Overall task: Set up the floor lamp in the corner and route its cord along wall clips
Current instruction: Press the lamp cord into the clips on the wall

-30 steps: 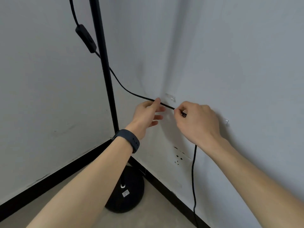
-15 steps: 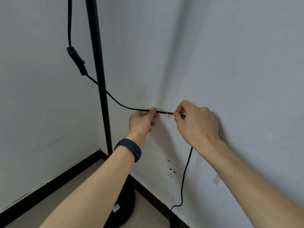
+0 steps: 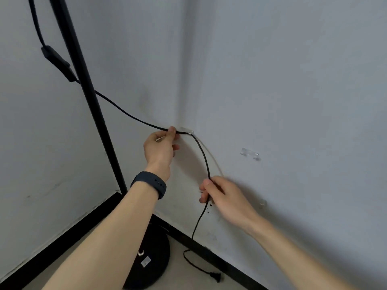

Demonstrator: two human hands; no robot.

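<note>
The black floor lamp pole (image 3: 92, 101) stands in the corner on its round black base (image 3: 152, 266). Its black cord (image 3: 129, 116) runs from the inline switch (image 3: 56, 61) down to a clear wall clip (image 3: 187, 130) beside the corner. My left hand (image 3: 161, 147) pinches the cord just left of that clip. From the clip the cord curves down to my right hand (image 3: 222, 195), which grips it lower on the right wall. Below, the cord drops to the floor and ends in the plug (image 3: 214, 276). A second clear clip (image 3: 250, 153) sits empty further right.
A third small clip (image 3: 262, 203) shows on the right wall behind my right wrist. Dark marks, maybe a socket, lie by my right hand's fingers (image 3: 208, 208). Black skirting (image 3: 219, 258) lines both walls above a beige floor. A dark band (image 3: 149, 184) is on my left wrist.
My right hand has slid down the cord, away from the first clip, to a lower grip. The cord now sits at that clip. My left hand stays pinching beside it.
</note>
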